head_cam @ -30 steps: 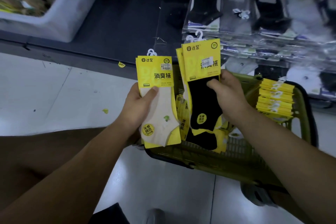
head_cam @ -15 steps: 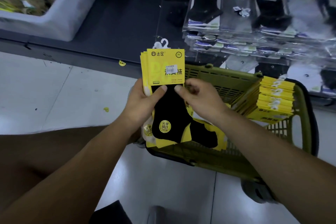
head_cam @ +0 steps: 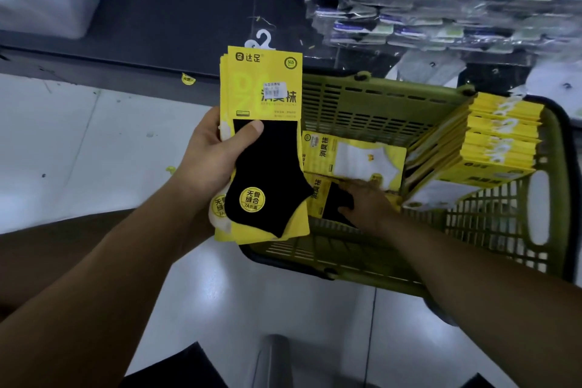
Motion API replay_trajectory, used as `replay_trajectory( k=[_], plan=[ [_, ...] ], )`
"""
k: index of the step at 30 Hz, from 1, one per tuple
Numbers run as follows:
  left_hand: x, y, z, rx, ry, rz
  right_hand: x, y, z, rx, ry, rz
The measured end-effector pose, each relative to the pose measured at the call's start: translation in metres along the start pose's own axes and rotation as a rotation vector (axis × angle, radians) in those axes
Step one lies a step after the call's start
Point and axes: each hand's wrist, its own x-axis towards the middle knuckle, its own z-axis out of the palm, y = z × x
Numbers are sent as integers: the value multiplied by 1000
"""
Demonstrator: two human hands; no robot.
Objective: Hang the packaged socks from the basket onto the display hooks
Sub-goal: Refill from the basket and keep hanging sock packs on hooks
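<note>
Our left hand grips a stack of yellow sock packs upright above the near-left corner of the green basket, thumb pressed across the black sock on the front pack, fingers hidden behind. White hanger hooks stick up from the top of the stack. Our right hand reaches down into the basket with its fingers stretched out on a black-sock pack lying flat on the bottom; we cannot tell whether it has any grip on it. Just beyond lies a white-sock pack, and a tilted pile of packs leans against the basket's right side. Clear-bagged socks hang on the display beyond the basket, which sits on the pale floor
</note>
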Motion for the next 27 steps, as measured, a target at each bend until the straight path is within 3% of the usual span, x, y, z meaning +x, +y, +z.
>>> replay_trajectory(
  k=[7,15,21,27],
  plan=[
    [0,-1,0,-47,-18,-9,12,0,1,-43,83,15],
    [-1,-1,-3,-70,-50,-19,17,-1,-5,-64,9,43],
    [-4,0,-4,-104,-51,-31,5,4,-31,343,58,32],
    [-7,3,-6,-115,-25,-57,-28,-23,-74,656,250,-53]
  ],
)
